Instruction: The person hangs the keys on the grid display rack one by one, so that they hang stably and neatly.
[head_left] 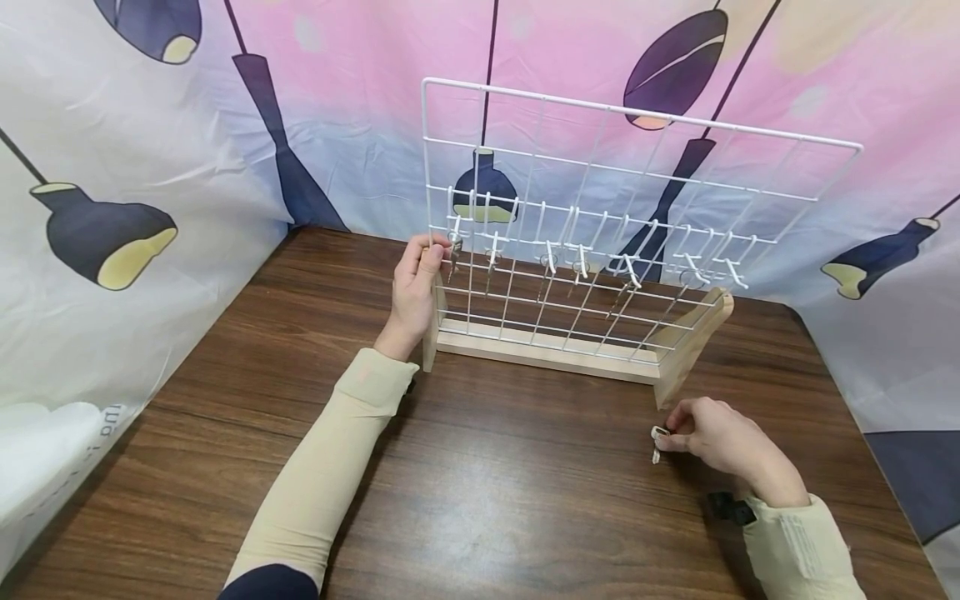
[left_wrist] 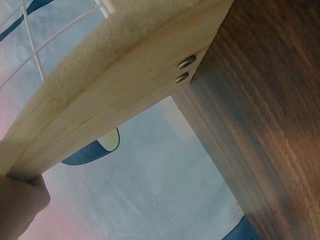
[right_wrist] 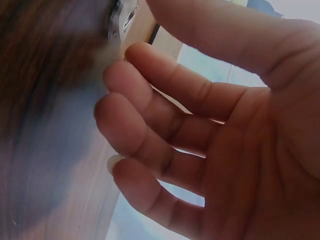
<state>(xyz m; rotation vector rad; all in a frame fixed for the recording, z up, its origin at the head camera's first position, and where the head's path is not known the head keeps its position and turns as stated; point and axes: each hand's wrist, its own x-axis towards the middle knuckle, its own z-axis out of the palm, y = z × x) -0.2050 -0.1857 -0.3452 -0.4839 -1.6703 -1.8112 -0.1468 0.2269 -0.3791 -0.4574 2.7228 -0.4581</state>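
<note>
A white wire grid rack [head_left: 570, 325] with wooden side supports and a wooden base bar stands on the table. My left hand [head_left: 412, 292] grips its left edge, at the upper end of the left wooden support [left_wrist: 115, 75]. Several white hooks [head_left: 581, 262] project from the grid, and small keys on rings hang from several of them. At the rack's front right, a small key on a ring [head_left: 656, 455] lies at the fingertips of my right hand [head_left: 723, 442]. In the right wrist view the fingers [right_wrist: 165, 105] are loosely bent, with a gap between thumb and index finger.
The dark wood-grain table [head_left: 480, 483] spreads in front of the rack. Its right wooden support [head_left: 693, 342] stands just beyond my right hand. A printed fabric backdrop [head_left: 360, 167] hangs behind the table and along its sides.
</note>
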